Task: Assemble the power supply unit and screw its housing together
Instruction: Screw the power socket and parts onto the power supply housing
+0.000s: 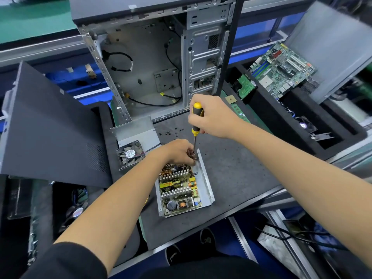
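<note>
Right hand [213, 115] grips the screwdriver [196, 121], left hand [179, 152] pinches its tip: fastening the board [178, 188] at 12 o'clock; next, turn steadily.

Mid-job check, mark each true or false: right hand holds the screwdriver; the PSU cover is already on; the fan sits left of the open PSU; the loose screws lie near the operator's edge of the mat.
1. The right hand grips the screwdriver. True.
2. The power supply is covered. False: its board lies exposed; the cover sits apart.
3. The fan lies left of the power supply. True.
4. The loose screws lie at the near edge. False: they lie far, by the computer case.
</note>
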A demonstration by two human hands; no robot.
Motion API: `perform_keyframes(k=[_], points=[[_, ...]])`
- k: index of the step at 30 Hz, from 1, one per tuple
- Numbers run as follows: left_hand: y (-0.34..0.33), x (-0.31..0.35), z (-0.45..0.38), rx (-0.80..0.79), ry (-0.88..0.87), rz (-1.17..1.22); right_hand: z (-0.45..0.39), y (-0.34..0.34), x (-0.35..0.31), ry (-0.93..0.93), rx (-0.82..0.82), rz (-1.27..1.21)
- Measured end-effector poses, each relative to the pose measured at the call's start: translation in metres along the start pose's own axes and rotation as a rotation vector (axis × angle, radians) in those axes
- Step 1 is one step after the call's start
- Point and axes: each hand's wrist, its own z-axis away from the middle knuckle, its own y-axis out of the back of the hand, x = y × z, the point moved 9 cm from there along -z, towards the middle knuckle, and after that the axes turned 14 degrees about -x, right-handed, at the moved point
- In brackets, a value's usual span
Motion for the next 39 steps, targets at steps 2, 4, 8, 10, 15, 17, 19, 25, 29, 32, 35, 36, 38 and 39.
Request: perform_keyframes(k=[2, 4, 8, 10, 15, 17, 19, 25, 29, 32, 35, 36, 38, 39], points=[[-0.001, 0.000, -0.003, -0.013, -0.006, -0.002, 0.002, -0.001, 0.001, -0.001, -0.007, -0.004], [-0.002, 0.000, -0.006, -0.035, -0.022, 0.012, 0.003, -0.001, 0.001, -0.002, -0.011, 0.004], [-0.002, 0.000, -0.010, -0.038, -0.022, -0.039, 0.005, -0.004, 0.002, -0.004, -0.037, -0.011], [-0.005, -0.002, -0.012, -0.056, -0.003, -0.038, 0.006, -0.006, 0.002, 0.000, -0.044, -0.013], [-0.007, -0.004, -0.013, -0.074, 0.013, -0.022, 0.007, -0.020, 0.000, 0.012, -0.110, 0.014], [-0.008, -0.005, -0.014, -0.058, 0.027, -0.019, 0.009, -0.027, 0.000, 0.020, -0.147, 0.030], [-0.010, -0.006, -0.015, -0.039, 0.042, -0.011, 0.010, -0.034, 0.000, 0.029, -0.190, 0.053], [-0.009, -0.003, -0.015, 0.008, 0.070, 0.016, 0.013, -0.050, 0.008, 0.014, -0.294, 0.128], [-0.017, -0.001, -0.018, -0.055, 0.063, 0.049, 0.016, -0.058, 0.014, 0.001, -0.340, 0.160], [-0.016, 0.000, -0.017, -0.032, 0.038, 0.076, 0.019, -0.066, 0.019, -0.009, -0.366, 0.178], [-0.014, 0.003, -0.015, 0.003, -0.002, 0.106, 0.019, -0.071, 0.022, -0.004, -0.382, 0.210], [-0.013, 0.003, -0.014, 0.016, -0.012, 0.108, 0.019, -0.072, 0.022, -0.003, -0.384, 0.218], [-0.012, 0.004, -0.013, 0.046, -0.027, 0.113, 0.019, -0.074, 0.025, -0.004, -0.387, 0.226], [-0.012, 0.003, -0.013, 0.058, -0.026, 0.127, 0.019, -0.074, 0.026, -0.006, -0.388, 0.228]])
